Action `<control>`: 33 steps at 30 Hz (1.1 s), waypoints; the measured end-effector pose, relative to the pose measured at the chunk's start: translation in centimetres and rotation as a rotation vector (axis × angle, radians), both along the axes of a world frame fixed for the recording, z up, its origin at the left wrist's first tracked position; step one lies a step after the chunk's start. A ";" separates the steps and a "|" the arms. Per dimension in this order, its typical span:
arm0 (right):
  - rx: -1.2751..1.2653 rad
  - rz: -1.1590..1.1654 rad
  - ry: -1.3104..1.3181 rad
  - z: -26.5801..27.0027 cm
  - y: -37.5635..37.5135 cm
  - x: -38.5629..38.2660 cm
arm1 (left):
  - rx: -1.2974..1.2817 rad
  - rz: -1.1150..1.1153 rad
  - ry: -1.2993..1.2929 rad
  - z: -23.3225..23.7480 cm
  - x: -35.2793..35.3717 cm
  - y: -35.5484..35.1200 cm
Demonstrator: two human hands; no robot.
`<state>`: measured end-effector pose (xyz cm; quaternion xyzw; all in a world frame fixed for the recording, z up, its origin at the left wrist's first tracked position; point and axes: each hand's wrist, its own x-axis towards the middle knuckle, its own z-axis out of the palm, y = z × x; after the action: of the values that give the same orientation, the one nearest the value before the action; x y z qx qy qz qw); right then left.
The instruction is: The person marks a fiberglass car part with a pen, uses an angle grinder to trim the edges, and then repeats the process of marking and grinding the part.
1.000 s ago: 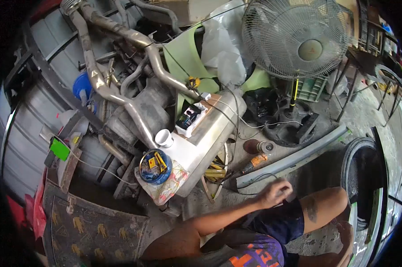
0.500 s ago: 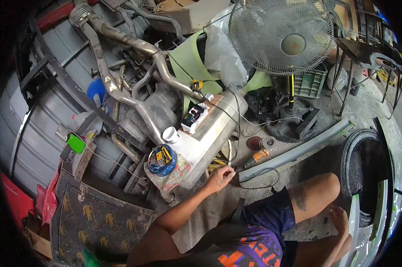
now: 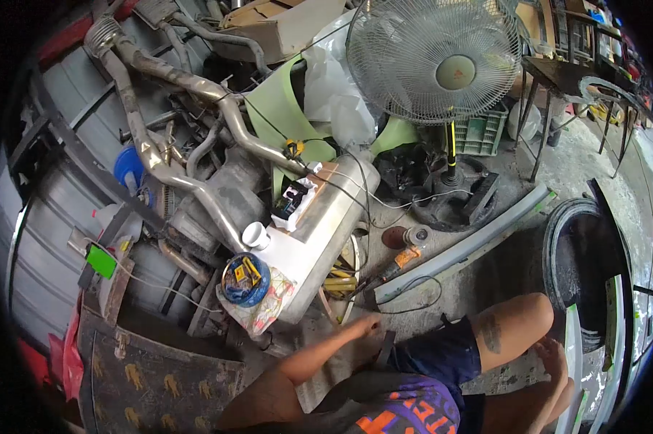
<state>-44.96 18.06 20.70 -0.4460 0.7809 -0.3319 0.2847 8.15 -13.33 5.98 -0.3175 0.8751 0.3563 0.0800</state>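
So the left hand (image 3: 370, 324) is hanging over the concrete floor (image 3: 576, 148), just off the lower end of the big silver muffler (image 3: 337, 217), fingers looking curled in, though it's too dark and small to tell if they're pinching anything. The right hand (image 3: 553, 356) is down by the bent knees, fingers loosely bent, and I can't tell whether it's holding something either. Orange-bodied power tool (image 3: 402, 261) is lying on the floor between the muffler and a long grey strip (image 3: 465, 248), with a loop of black cable (image 3: 440, 292) nearby. White cup (image 3: 257, 238) and blue tub (image 3: 229, 283) sit at the muffler's near end.
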 end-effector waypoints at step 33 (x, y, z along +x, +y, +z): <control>0.778 -0.357 -0.059 4.3 8.9 4.6 | 0.167 0.125 0.164 -10.6 -4.4 6.8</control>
<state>-40.36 26.94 25.02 -0.1536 0.9045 -0.0695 0.3918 3.72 -6.55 -4.59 -0.3333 0.8247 0.4569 0.0120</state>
